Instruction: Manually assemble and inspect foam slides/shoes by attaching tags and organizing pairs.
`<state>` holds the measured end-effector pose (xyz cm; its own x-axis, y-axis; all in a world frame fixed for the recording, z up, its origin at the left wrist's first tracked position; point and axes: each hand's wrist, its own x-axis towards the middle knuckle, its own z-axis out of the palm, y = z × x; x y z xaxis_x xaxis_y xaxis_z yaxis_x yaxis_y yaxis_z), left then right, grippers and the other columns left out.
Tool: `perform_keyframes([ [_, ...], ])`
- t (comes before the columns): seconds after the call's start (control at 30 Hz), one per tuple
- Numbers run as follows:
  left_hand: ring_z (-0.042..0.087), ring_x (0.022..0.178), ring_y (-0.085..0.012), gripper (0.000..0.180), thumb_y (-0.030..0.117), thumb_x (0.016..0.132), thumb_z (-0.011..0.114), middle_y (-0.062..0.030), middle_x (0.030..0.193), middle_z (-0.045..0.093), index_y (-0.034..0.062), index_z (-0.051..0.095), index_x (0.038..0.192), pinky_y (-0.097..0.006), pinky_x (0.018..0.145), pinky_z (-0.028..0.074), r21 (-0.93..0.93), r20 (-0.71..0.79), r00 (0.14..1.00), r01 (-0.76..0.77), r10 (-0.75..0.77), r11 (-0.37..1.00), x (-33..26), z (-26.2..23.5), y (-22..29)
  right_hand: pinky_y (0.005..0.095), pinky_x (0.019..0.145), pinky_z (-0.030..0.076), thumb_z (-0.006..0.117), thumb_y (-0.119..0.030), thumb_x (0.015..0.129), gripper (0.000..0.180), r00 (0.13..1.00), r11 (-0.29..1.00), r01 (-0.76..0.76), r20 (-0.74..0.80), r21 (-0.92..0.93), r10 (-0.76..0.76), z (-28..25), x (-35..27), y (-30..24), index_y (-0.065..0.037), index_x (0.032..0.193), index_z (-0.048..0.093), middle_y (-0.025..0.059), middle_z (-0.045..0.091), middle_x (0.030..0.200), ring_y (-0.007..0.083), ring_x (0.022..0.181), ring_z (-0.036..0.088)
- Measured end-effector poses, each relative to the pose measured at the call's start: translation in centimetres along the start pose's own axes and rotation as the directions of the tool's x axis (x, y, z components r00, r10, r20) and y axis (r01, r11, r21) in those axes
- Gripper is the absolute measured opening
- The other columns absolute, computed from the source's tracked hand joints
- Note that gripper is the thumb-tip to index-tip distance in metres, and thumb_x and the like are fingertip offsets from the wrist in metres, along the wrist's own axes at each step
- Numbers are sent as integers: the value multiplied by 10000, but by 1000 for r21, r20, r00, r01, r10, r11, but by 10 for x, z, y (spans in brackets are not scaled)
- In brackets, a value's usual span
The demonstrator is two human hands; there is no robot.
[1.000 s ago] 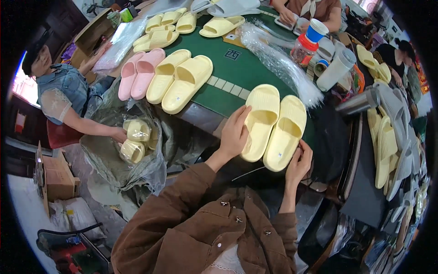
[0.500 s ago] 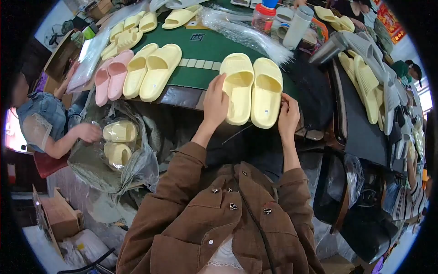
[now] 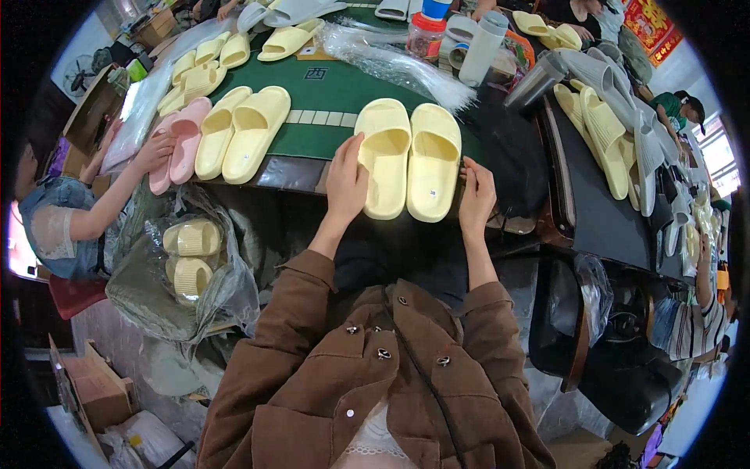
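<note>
A pair of pale yellow slide slippers stands before me, side by side at the table's near edge. My left hand [image 3: 346,181] is closed on the outer side of the left yellow slipper [image 3: 385,194]. On the other side, my right hand [image 3: 476,199] pinches the outer edge of the right yellow slipper [image 3: 433,166], which bears a small white sticker on its footbed. To their left on the table lie another yellow pair [image 3: 256,133] and a pink pair [image 3: 186,139]. A co-worker's hand [image 3: 156,150] is on the pink pair.
A sack [image 3: 141,305] at my left holds wrapped yellow slippers [image 3: 192,238]. Clear plastic bags [image 3: 398,66], a red-lidded jar [image 3: 426,37] and a pale bottle [image 3: 483,48] lie farther back on the green table [image 3: 324,139]. A black chair [image 3: 617,375] stands at the right.
The co-worker's hand has moved from beside the sack up to the pink slippers. My hands keep hold of the yellow pair, while the whole view has shifted slightly.
</note>
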<state>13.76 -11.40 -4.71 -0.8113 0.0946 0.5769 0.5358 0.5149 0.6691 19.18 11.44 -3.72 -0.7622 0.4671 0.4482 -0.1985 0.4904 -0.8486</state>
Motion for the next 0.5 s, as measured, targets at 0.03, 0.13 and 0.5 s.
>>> perform_keyframes([
  [0.03,489,1169,-348,539,-14,804,482,-166,1290,492,75,455,1335,-411,975,408,-7,-4,1000,0,0,1000,2,0,1,307,785,508,483,-60,969,214,1000,1000,20,-15,2,-20,0,2,1,5,1112,628,124,608,989,200,876,624],
  [0.13,497,1170,-330,533,-6,808,498,-163,1286,495,69,464,1334,-391,976,409,-30,29,1000,10,-10,999,2,-4,5,290,774,502,489,-63,970,212,1000,1000,-9,-8,17,9,-2,2,3,9,1113,628,111,609,975,178,860,614],
  [0.5,523,1115,-338,525,34,783,556,-151,1220,522,89,493,1301,-396,930,436,-55,30,999,17,-15,998,0,-7,6,272,725,498,509,-102,966,171,994,977,-97,-40,192,106,-1,0,10,42,972,601,87,636,888,131,786,607],
])
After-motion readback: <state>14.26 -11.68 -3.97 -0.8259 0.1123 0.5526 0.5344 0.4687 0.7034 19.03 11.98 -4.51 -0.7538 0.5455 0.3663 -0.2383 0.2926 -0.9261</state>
